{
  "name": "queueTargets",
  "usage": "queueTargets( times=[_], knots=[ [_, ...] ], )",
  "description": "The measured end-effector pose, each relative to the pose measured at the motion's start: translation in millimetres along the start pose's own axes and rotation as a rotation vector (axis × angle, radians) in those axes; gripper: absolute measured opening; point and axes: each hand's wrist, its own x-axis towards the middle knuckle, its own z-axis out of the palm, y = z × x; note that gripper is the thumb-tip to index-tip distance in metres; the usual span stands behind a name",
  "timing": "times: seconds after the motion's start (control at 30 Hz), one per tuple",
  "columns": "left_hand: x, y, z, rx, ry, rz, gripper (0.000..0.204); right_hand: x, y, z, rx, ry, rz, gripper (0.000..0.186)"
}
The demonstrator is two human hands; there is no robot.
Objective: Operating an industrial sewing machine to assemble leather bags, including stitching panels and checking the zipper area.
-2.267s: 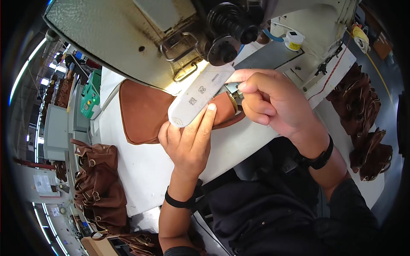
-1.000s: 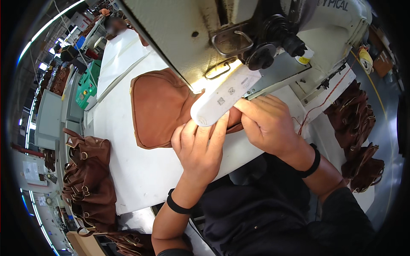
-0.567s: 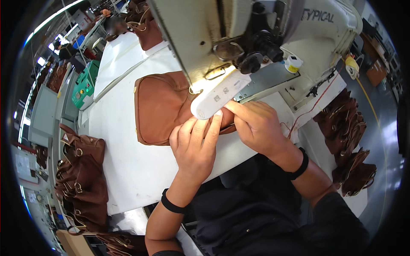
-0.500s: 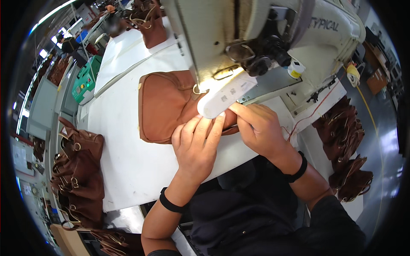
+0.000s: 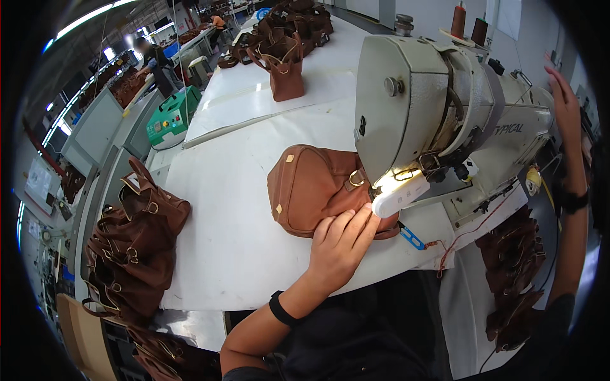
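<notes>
A brown leather bag (image 5: 289, 190) with brass rings lies on its side under the head of a sewing machine (image 5: 391, 108), beside a white rounded lamp or housing (image 5: 400, 195) at the lit needle area. My left hand (image 5: 337, 254) rests on the bag's lower right part, fingers extended, tips touching or very near the white piece. My right hand (image 5: 562, 105) is raised at the machine's far right end near the handwheel, fingers stretched out; whether it touches is unclear. Blue thread snips (image 5: 412, 237) with red thread lie right of the bag, on the white worktable (image 5: 235, 254).
Brown bags stand at the left (image 5: 133, 254), hang or lie at the lower right (image 5: 508, 267), and are piled on the far table (image 5: 286, 63). A green machine (image 5: 171, 120) sits at back left. Thread spools (image 5: 457, 22) top the machine. A co-worker (image 5: 155, 63) is at back left.
My right hand has left the needle area and risen to the machine's right end, uncovering the snips. My left hand stays on the bag. The view has tilted up, showing more of the room.
</notes>
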Motion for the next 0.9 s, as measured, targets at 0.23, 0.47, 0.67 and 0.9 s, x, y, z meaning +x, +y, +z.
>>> queueTargets(
  times=[0.23,0.47,0.67,0.9],
  knots=[
    [-2.3,-3.2,1.7,-0.017,-0.011,0.019,0.042,80.7,109.6,35.4,-0.313,-0.777,0.508,0.045],
    [-4.0,-8.1,1.3,0.007,-0.018,0.014,0.042,-23.9,119.3,45.4,0.364,0.021,0.539,0.056],
    [1.4,-7.4,6.3,-0.036,0.002,0.035,0.042,-163.6,184.6,23.6,0.526,0.14,0.77,0.067],
    [2.7,-0.5,8.1,-0.023,0.042,0.002,0.04,54.0,147.6,-3.5,-0.159,-0.351,0.289,0.043]
  ],
)
